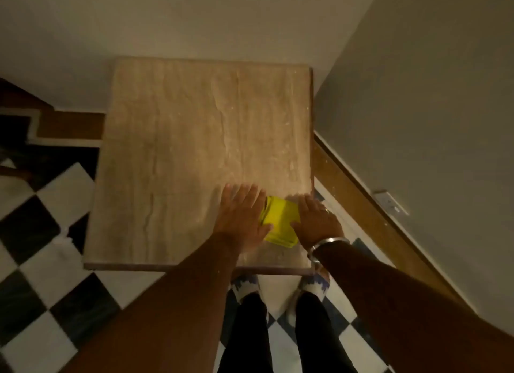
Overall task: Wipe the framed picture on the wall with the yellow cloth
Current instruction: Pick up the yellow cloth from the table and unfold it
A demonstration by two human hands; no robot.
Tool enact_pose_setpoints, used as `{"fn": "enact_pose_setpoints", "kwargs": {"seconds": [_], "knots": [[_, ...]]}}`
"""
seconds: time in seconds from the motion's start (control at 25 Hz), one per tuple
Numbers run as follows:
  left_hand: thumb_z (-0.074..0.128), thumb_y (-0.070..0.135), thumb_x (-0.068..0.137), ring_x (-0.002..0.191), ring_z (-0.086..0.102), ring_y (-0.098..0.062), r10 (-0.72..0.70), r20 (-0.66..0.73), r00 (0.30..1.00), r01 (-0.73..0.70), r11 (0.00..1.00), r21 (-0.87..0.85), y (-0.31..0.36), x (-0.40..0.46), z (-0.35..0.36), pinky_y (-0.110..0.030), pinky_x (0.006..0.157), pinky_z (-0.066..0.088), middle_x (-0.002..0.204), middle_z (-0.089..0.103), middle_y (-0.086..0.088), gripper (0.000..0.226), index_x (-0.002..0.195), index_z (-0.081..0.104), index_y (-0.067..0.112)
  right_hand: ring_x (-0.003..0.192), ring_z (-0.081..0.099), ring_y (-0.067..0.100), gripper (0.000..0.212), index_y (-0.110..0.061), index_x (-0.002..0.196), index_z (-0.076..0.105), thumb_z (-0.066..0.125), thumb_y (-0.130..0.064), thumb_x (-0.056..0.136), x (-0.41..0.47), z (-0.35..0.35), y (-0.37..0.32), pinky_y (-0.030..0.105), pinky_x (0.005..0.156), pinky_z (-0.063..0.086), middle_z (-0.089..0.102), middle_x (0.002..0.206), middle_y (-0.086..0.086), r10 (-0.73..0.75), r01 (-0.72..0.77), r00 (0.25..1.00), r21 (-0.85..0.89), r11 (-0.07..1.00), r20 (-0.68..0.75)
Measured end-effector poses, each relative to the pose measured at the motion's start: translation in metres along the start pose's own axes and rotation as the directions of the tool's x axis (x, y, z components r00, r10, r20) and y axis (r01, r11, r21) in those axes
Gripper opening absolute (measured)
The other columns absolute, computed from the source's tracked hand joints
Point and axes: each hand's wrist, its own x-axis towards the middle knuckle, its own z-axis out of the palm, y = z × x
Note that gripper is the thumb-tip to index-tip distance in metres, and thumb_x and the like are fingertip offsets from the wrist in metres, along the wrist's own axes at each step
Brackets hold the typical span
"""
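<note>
Cloth [279,223], yellow and folded square, lies on the veined stone counter [178,150]; my left hand [241,215] and right hand [315,219] press it flat-palmed, fingers spread.

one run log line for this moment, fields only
stage: cloth not lifted | yellow cloth: folded, on stone table | left hand: flat, at cloth | right hand: flat, at cloth | framed picture: not in view
</note>
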Motion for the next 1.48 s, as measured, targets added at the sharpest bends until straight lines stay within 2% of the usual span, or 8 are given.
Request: {"fn": "enact_pose_setpoints", "kwargs": {"seconds": [0.16,0.32,0.48,0.56,0.76,1.08,1.32,1.48], "knots": [[0.054,0.051,0.085,0.145,0.018,-0.033,0.131,-0.017,0.991,-0.128,0.985,0.116,0.015,0.054,0.019,-0.062,0.114,0.002,0.158,0.025,-0.009,0.078,0.147,0.020,0.019,0.103,0.061,0.033,0.045,-0.024,0.127,0.042,0.057,-0.037,0.086,0.032,0.023,0.013,0.043,0.080,0.048,0.063,0.117,0.010,0.028,-0.036,0.994,-0.074,0.997,-0.102],[0.054,0.045,0.087,0.147,0.009,-0.031,0.219,0.054,0.974,-0.223,0.969,0.106,0.012,0.063,0.025,-0.058,0.114,-0.007,0.159,0.021,-0.006,0.044,0.128,0.050,0.028,0.099,0.060,0.034,0.041,-0.031,0.125,0.052,0.059,-0.038,0.086,0.033,0.031,0.021,0.043,0.080,0.049,0.060,0.111,0.011,0.070,-0.075,0.996,-0.083,0.994,-0.063],[0.049,0.038,0.083,0.126,0.048,-0.033,0.189,0.187,0.964,-0.104,0.916,-0.387,0.003,0.058,-0.024,-0.047,0.105,0.037,0.131,0.058,-0.012,0.037,0.110,0.061,0.015,0.090,0.062,0.024,0.020,-0.020,0.099,0.062,0.065,-0.027,0.081,0.028,0.004,0.021,0.019,0.078,0.048,0.064,0.097,0.004,-0.046,0.083,0.994,0.408,0.909,-0.100],[0.053,0.030,0.081,0.099,0.063,-0.035,0.162,0.058,0.985,-0.104,0.830,-0.549,0.002,0.055,-0.067,-0.044,0.083,0.049,0.104,0.068,-0.015,0.032,0.102,0.064,0.009,0.068,0.057,0.004,0.014,-0.021,0.081,0.059,0.071,-0.014,0.077,0.012,-0.029,0.024,0.001,0.060,0.037,0.060,0.075,-0.007,0.010,0.092,0.989,0.667,0.739,-0.147],[0.067,0.020,0.080,0.085,0.070,-0.027,0.336,-0.230,0.913,-0.407,0.763,-0.502,0.024,0.073,-0.234,-0.032,0.074,0.050,0.094,0.075,-0.011,0.021,0.097,0.072,0.009,0.060,0.057,-0.007,0.033,-0.028,0.071,0.056,0.071,0.002,0.074,-0.042,-0.187,0.044,0.008,0.055,0.041,0.059,0.061,-0.017,0.064,0.252,0.926,0.736,0.629,-0.372],[0.073,0.011,0.077,0.078,0.069,-0.028,0.667,-0.596,0.447,-0.839,0.544,-0.019,0.198,0.067,-0.585,-0.027,0.066,0.041,0.089,0.076,-0.009,0.019,0.095,0.075,0.011,0.061,0.060,-0.002,0.040,-0.022,0.070,0.057,0.065,0.018,0.066,-0.248,-0.497,0.119,0.005,0.057,0.043,0.064,0.067,-0.007,0.191,0.368,0.575,0.459,0.809,-0.796],[0.075,0.017,0.077,0.077,0.070,-0.023,0.701,-0.711,0.052,-0.875,0.376,0.306,0.362,-0.016,-0.787,-0.029,0.065,0.050,0.088,0.077,-0.007,0.020,0.097,0.076,0.013,0.074,0.070,0.018,0.048,-0.036,0.073,0.053,0.064,0.011,0.074,-0.444,-0.648,0.185,0.022,0.062,0.057,0.069,0.083,0.004,0.118,0.344,0.151,0.164,0.924,-0.981],[0.070,0.014,0.080,0.081,0.067,-0.022,0.696,-0.700,-0.161,-0.827,0.292,0.480,0.466,-0.065,-0.867,-0.036,0.069,0.055,0.095,0.076,-0.005,0.022,0.102,0.074,0.018,0.079,0.067,0.021,0.032,-0.028,0.085,0.058,0.062,0.003,0.079,-0.546,-0.702,0.233,0.025,0.060,0.056,0.064,0.084,-0.002,0.055,0.268,-0.034,0.044,0.963,-0.998]]}}
